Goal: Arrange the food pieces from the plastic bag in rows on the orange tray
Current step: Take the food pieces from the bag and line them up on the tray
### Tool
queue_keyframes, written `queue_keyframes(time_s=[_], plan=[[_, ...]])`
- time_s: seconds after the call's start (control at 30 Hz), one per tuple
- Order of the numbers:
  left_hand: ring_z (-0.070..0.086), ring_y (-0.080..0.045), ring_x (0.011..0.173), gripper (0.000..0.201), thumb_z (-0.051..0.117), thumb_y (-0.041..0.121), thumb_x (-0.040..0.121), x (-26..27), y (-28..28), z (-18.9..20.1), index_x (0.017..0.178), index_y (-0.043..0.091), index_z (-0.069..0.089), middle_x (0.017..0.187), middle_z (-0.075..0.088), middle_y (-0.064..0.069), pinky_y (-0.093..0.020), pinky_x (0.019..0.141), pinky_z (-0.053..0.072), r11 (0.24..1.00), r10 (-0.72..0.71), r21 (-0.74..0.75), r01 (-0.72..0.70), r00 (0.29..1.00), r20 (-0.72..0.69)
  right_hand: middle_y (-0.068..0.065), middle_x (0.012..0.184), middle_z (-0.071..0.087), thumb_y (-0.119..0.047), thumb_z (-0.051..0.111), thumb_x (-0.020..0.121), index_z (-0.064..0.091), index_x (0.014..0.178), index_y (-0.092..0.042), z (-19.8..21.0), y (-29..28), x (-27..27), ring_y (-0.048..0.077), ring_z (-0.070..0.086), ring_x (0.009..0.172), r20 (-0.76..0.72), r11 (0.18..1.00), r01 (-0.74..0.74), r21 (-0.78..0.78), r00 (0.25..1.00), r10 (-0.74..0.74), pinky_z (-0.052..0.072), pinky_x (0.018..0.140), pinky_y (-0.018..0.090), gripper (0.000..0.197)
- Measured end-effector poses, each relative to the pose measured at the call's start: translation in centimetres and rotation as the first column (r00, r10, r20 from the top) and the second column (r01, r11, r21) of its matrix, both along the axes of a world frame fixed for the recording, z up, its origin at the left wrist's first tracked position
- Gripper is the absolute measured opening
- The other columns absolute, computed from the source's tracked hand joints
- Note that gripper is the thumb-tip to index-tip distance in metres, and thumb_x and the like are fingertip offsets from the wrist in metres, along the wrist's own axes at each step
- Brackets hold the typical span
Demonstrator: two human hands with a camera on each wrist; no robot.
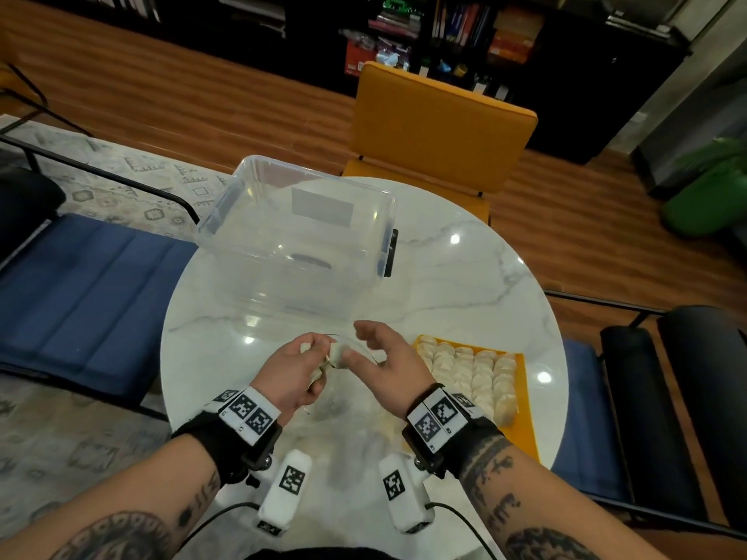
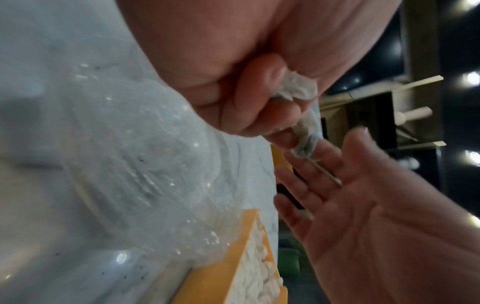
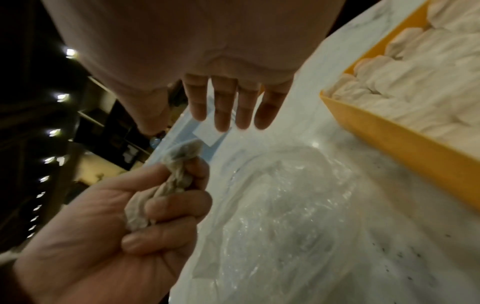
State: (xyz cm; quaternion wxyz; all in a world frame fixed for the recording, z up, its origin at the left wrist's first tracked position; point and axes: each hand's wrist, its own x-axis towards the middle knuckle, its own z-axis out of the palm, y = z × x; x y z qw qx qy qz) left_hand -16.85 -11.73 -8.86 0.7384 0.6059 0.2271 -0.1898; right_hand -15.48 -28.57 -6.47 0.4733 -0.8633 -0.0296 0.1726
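My left hand [image 1: 301, 365] grips the twisted neck of the clear plastic bag [image 3: 176, 181] in a fist. The bag's crinkled body [image 1: 347, 410] hangs down onto the marble table and looks limp; I make out no pieces inside. My right hand [image 1: 384, 353] is open with straight fingers [image 3: 228, 107], its thumb close to the neck's end; it holds nothing. The orange tray [image 1: 525, 422] lies at the right of the hands, with pale dumpling-like food pieces [image 1: 481, 373] in several packed rows. The left wrist view shows the bag [image 2: 145, 174] beside the tray's rim [image 2: 233, 267].
A large clear plastic storage box [image 1: 299, 236] stands on the round white marble table [image 1: 465, 276] just beyond my hands. A yellow chair [image 1: 436, 127] is at the far side, blue-cushioned seats [image 1: 81, 284] at left and right.
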Motion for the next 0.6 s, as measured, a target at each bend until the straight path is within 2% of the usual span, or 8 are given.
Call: queue_keyframes(time_s=[0.1, 0.13, 0.2, 0.27, 0.4, 0.47, 0.53, 0.6], plan=[[0.041, -0.012, 0.046, 0.016, 0.052, 0.026, 0.100, 0.1, -2.2, 1.7, 0.096, 0.013, 0.063, 0.063, 0.051, 0.001, -0.018, 0.039, 0.027, 0.997, -0.066, 0.053, 0.063, 0.996, 0.052, -0.010, 0.102, 0.069, -0.040, 0.070, 0.087, 0.064, 0.116, -0.028, 0.7, -0.8, -0.2, 0.004, 0.065, 0.085, 0.007, 0.999, -0.032, -0.008, 0.999, 0.032, 0.051, 0.076, 0.018, 0.033], [0.041, -0.012, 0.046, 0.016, 0.054, 0.027, 0.099, 0.2, -2.9, 2.1, 0.094, 0.014, 0.061, 0.061, 0.050, 0.002, -0.018, 0.039, 0.026, 0.997, -0.059, 0.054, 0.056, 0.996, 0.063, -0.008, 0.093, 0.070, -0.038, 0.072, 0.086, 0.065, 0.108, -0.026, 0.7, -1.3, -0.2, 0.007, 0.065, 0.077, 0.016, 1.000, 0.009, 0.013, 1.000, -0.009, 0.052, 0.071, 0.019, 0.026], [0.039, -0.012, 0.046, 0.016, 0.058, 0.030, 0.097, 0.5, -4.0, 2.8, 0.093, 0.014, 0.060, 0.061, 0.052, 0.003, -0.017, 0.038, 0.024, 0.999, -0.036, 0.039, 0.033, 0.996, 0.080, -0.001, 0.081, 0.070, -0.031, 0.076, 0.083, 0.064, 0.095, -0.021, 0.8, -2.3, -0.3, 0.013, 0.064, 0.067, -0.031, 0.985, 0.102, 0.142, 0.995, -0.098, 0.055, 0.067, 0.031, 0.019], [0.036, -0.013, 0.047, 0.016, 0.061, 0.031, 0.095, 0.8, -5.0, 3.2, 0.094, 0.015, 0.060, 0.065, 0.054, 0.001, -0.018, 0.039, 0.021, 1.000, -0.024, 0.014, 0.023, 0.996, 0.085, 0.004, 0.073, 0.068, -0.022, 0.078, 0.082, 0.060, 0.088, -0.017, 1.0, -3.6, -0.4, 0.017, 0.063, 0.064, -0.095, 0.943, 0.183, 0.280, 0.982, -0.162, 0.055, 0.066, 0.039, 0.020], [0.031, -0.012, 0.048, 0.016, 0.067, 0.028, 0.092, 1.0, -7.4, 3.8, 0.100, 0.015, 0.062, 0.066, 0.052, 0.001, -0.019, 0.041, 0.019, 0.995, -0.099, 0.007, 0.098, 0.992, 0.076, -0.001, 0.064, 0.062, -0.012, 0.080, 0.080, 0.052, 0.081, -0.015, 1.5, -7.0, -0.7, 0.020, 0.062, 0.063, -0.141, 0.871, 0.284, 0.400, 0.958, -0.248, 0.054, 0.064, 0.036, 0.029], [0.030, -0.012, 0.047, 0.016, 0.068, 0.026, 0.091, 1.0, -9.0, 4.1, 0.101, 0.015, 0.063, 0.065, 0.052, 0.000, -0.017, 0.039, 0.019, 0.989, -0.146, -0.002, 0.147, 0.986, 0.078, 0.001, 0.066, 0.062, -0.018, 0.084, 0.073, 0.051, 0.083, -0.014, 1.3, -8.8, -1.0, 0.021, 0.063, 0.064, -0.141, 0.869, 0.281, 0.408, 0.959, -0.245, 0.054, 0.065, 0.038, 0.034], [0.030, -0.012, 0.046, 0.008, 0.067, 0.020, 0.092, 0.9, -10.5, 4.3, 0.095, 0.013, 0.064, 0.065, 0.051, -0.003, -0.016, 0.039, 0.019, 0.985, -0.173, -0.007, 0.174, 0.980, 0.100, 0.007, 0.073, 0.062, -0.025, 0.085, 0.065, 0.051, 0.083, -0.014, 0.9, -10.4, -1.3, 0.022, 0.061, 0.065, -0.140, 0.868, 0.286, 0.406, 0.958, -0.251, 0.054, 0.064, 0.038, 0.040], [0.030, -0.011, 0.043, 0.007, 0.067, 0.016, 0.091, 1.0, -11.7, 4.2, 0.096, 0.010, 0.066, 0.065, 0.052, -0.004, -0.017, 0.040, 0.019, 0.982, -0.188, 0.035, 0.185, 0.976, 0.111, 0.007, 0.073, 0.060, -0.025, 0.086, 0.063, 0.051, 0.083, -0.015, 0.3, -12.0, -1.6, 0.021, 0.058, 0.065, -0.128, 0.884, 0.272, 0.379, 0.962, -0.241, 0.052, 0.063, 0.036, 0.041]])
